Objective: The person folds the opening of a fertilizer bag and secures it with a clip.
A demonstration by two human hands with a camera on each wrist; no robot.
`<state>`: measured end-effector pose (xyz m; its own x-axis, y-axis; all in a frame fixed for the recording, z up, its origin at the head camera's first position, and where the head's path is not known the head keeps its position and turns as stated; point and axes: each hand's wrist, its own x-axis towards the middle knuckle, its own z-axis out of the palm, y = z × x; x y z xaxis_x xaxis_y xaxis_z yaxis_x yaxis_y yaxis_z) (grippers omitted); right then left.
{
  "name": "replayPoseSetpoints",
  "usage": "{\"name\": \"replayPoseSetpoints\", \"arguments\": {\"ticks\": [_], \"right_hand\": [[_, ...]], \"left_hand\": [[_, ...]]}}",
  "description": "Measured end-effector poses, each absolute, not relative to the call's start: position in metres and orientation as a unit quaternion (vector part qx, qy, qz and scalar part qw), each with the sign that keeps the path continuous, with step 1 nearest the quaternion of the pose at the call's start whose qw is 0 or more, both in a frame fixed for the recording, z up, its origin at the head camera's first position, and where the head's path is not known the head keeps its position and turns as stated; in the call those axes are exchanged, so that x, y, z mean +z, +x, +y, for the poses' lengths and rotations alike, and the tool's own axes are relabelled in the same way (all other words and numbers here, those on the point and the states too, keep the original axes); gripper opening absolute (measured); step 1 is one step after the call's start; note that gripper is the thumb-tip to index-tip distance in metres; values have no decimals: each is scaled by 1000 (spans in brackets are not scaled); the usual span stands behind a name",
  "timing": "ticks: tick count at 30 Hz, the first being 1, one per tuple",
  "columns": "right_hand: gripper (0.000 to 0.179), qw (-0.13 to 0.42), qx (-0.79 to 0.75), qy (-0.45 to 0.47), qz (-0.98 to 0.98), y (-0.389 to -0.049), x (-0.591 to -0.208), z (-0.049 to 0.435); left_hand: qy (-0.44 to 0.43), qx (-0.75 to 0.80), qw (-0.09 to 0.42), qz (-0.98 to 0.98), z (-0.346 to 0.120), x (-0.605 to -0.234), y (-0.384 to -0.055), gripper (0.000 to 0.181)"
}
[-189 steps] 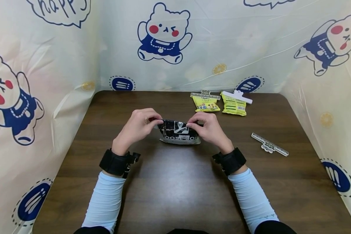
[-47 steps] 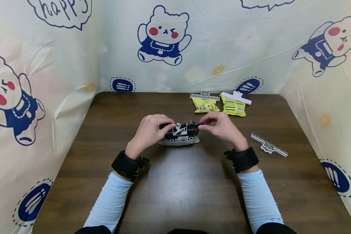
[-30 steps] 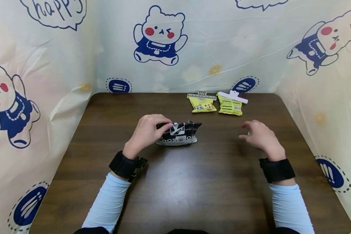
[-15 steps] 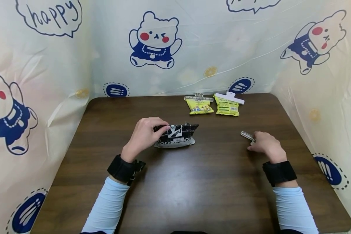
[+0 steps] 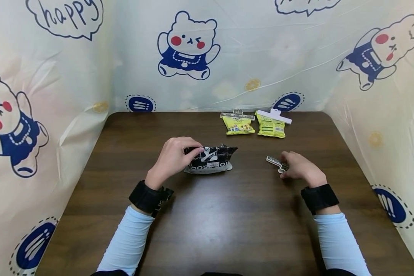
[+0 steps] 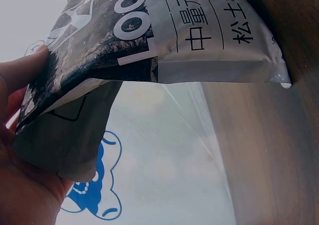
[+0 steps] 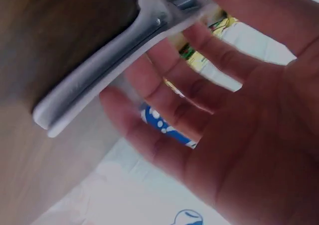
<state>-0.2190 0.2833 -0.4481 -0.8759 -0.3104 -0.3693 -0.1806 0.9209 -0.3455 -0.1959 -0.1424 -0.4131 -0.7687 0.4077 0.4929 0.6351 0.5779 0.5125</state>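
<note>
A black and grey printed bag (image 5: 214, 159) stands on the table with its top folded over. My left hand (image 5: 172, 159) pinches the left end of that fold between thumb and fingers; the left wrist view shows the thumb (image 6: 25, 70) on the printed front. To the right of the bag, my right hand (image 5: 303, 166) holds a ruler clip (image 5: 274, 161) by its grip, its marked bar pointing left toward the bag. Up close in the right wrist view, the clip's long pale bar (image 7: 94, 80) extends past the fingers, and the thumb and fingertips meet at its handle.
Two small yellow packets lie at the table's back edge. The left packet (image 5: 239, 125) wears a ruler clip (image 5: 237, 115), the right packet (image 5: 271, 126) a white clip (image 5: 274, 115). A curtain (image 5: 131, 57) printed with bears hangs close behind and beside the table (image 5: 207, 230).
At first both hands pinched the bag's top. My right hand let go, reached right, took the ruler clip off the table and carries it left. My left hand stays on the bag.
</note>
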Motion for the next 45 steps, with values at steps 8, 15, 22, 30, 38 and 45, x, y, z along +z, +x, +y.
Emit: {"name": "replayPoseSetpoints", "arguments": {"ticks": [8, 15, 22, 30, 38, 45], "right_hand": [[35, 201, -251, -202, 925, -221, -446, 274], [30, 173, -249, -198, 932, -223, -445, 268], [34, 148, -222, -183, 946, -229, -448, 265], [26, 114, -236, -212, 941, -230, -444, 262], [22, 33, -330, -235, 914, -228, -424, 238], [20, -50, -375, -266, 887, -226, -414, 222]], "left_hand": [[-303, -353, 166, -870, -143, -413, -198, 11], [-300, -353, 166, -870, -144, -415, -198, 10], [-303, -352, 170, -869, -144, -413, -199, 10], [-303, -349, 168, -871, -142, -414, -198, 10], [-302, -350, 169, -870, -145, -413, -195, 10], [-304, -348, 166, -871, -145, -414, -197, 11]]}}
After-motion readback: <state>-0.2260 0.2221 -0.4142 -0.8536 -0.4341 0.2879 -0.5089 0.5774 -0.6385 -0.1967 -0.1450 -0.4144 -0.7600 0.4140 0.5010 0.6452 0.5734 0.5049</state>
